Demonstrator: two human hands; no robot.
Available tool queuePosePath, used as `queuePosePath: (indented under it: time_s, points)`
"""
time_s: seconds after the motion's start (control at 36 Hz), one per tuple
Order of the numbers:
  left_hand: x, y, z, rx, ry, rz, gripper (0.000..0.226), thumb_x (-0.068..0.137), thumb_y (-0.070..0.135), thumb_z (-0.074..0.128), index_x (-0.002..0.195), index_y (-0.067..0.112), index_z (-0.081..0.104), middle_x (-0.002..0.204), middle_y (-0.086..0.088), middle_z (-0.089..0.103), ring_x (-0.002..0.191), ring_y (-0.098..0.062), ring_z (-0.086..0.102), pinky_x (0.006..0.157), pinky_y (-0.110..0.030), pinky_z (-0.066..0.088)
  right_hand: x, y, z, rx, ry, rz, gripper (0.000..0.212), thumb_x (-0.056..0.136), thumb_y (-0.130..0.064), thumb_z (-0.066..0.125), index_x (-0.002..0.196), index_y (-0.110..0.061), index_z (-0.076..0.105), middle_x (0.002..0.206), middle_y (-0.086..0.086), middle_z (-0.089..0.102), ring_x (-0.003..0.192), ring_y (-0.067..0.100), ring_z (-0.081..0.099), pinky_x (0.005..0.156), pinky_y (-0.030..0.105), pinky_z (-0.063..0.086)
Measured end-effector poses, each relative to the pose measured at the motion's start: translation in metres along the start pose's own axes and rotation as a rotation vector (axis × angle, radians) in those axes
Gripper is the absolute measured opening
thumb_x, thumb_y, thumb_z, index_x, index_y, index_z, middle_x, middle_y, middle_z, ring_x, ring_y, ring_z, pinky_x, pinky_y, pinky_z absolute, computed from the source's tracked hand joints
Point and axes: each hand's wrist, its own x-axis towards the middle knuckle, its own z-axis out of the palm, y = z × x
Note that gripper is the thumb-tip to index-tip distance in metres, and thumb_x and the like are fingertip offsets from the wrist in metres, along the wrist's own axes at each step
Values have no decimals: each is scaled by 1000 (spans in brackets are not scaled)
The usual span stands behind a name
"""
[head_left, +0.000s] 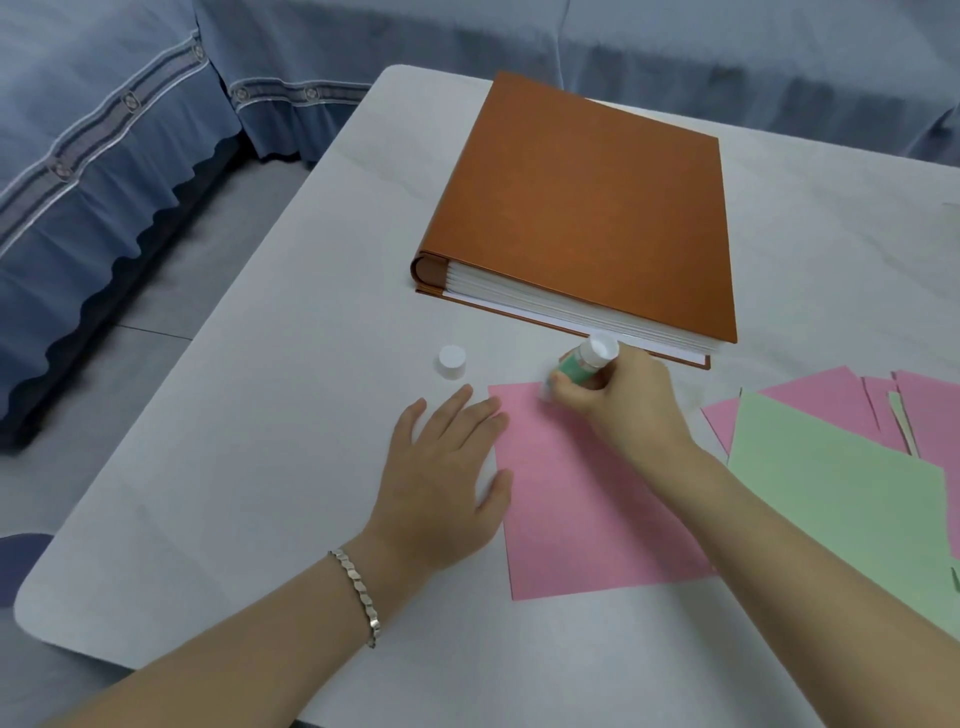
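Pink sheet (582, 499) on table, being glued at its far corner.
Left hand (441, 467) flat, fingers straight, pins the near-left edge against sliding; right hand (618, 405) curled round glue stick (576, 369), tip down. Cap (451, 361) parked beyond; album (587, 208) closed.

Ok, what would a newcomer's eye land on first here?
A big closed brown album lies at the far middle of the white table. Before it, the right hand grips a green glue stick, tip down on the far corner of a pink sheet, while the left hand lies flat on its left edge. The white cap stands left of the stick; a green sheet overlaps more pink paper at right.
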Motion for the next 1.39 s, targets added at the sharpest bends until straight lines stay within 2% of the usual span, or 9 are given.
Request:
queuePosePath:
  time_s: [0.25,0.47,0.58,0.81,0.94,1.06,1.14,1.28,1.39]
  points:
    - [0,1,-1,16,-2,1,45,80,36,44,111,12,67,121,0,63,121,-21,52,102,-44,27,3,24,-36,-96,93,72,19,78,-25,67,81,-6,67,73,7,64,69,21,54,56,29,30]
    - [-3,4,-4,67,-6,10,46,87,36,40,111,8,67,118,-5,65,118,-26,56,100,-44,28,-28,37,-65,10,234,150,19,80,-25,62,67,-11,64,66,9,66,72,29,64,61,26,42]
    - [-4,7,-9,129,-31,62,54,97,38,28,108,4,68,112,-8,67,117,-27,57,101,-45,28,-55,41,-70,92,180,109,3,83,-26,64,82,-29,65,69,-6,69,67,10,66,68,28,49]
    - [-16,10,-21,267,-41,174,39,83,28,40,84,5,71,81,-7,67,87,-24,68,96,-42,31,-90,38,-65,93,46,-13,26,87,-26,60,96,-50,53,88,-44,57,72,-15,57,62,5,41]
    - [-18,18,-31,191,-43,172,37,85,26,37,70,10,68,60,-2,56,49,-24,53,61,-33,42,-97,43,-55,-64,20,-14,27,93,-31,49,119,-34,55,85,0,67,61,16,57,55,31,40]
    - [-9,26,-47,3,38,124,34,82,22,41,82,9,73,62,-1,61,38,-25,47,42,-23,39,-99,45,-46,-130,9,-36,29,93,-24,50,121,-30,54,82,-4,63,66,23,53,58,28,37]
    - [1,15,-49,-101,-23,95,38,83,21,37,95,9,71,82,-1,68,55,-25,61,50,-26,48,-102,44,-41,-131,-35,-87,32,92,-34,49,124,-31,54,86,-12,61,70,14,50,60,9,34]
    - [8,-8,-39,-89,-138,142,45,81,16,34,107,3,68,112,-10,68,95,-27,68,77,-42,54,-108,42,-38,-120,-138,-206,55,76,-51,31,122,-33,57,105,-12,65,101,32,59,77,36,44]
    - [5,-23,-26,-49,-222,220,42,86,18,38,113,4,67,124,-11,62,109,-27,62,83,-43,54,-105,47,-42,-130,-239,-204,45,74,-58,30,119,-54,29,108,-35,49,126,19,45,88,23,33]
